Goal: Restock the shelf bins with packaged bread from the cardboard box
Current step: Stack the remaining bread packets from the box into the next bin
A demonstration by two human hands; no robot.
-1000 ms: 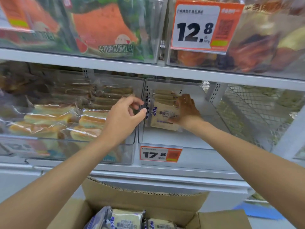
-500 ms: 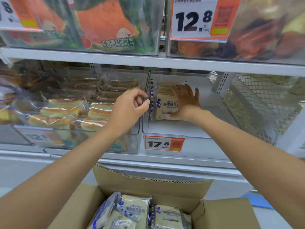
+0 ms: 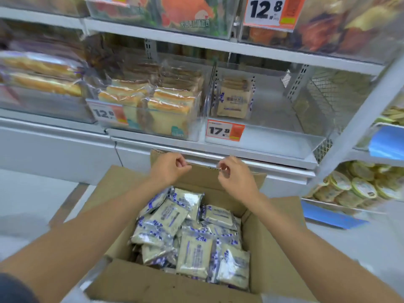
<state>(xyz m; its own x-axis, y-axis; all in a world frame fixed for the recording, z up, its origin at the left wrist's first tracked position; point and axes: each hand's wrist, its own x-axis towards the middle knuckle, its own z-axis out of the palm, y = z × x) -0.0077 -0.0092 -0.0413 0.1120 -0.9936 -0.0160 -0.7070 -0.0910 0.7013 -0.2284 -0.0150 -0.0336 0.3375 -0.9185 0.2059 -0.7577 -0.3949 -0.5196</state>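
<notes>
One head-worn view looks forward and down from close range: cardboard box (image 3: 153, 287) at 6 o'clock, shelf bins (image 3: 262, 138) at 12.

open cardboard box (image 3: 140, 283) heaped with bread packs (image 3: 192, 241); one upright in bin (image 3: 264, 141)

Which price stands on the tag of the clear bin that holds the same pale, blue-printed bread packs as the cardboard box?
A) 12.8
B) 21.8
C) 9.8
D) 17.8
D: the 17.8 tag sits on the front of the clear bin whose stacked bread packs carry the same blue print as the loose packs in the cardboard box.
</notes>
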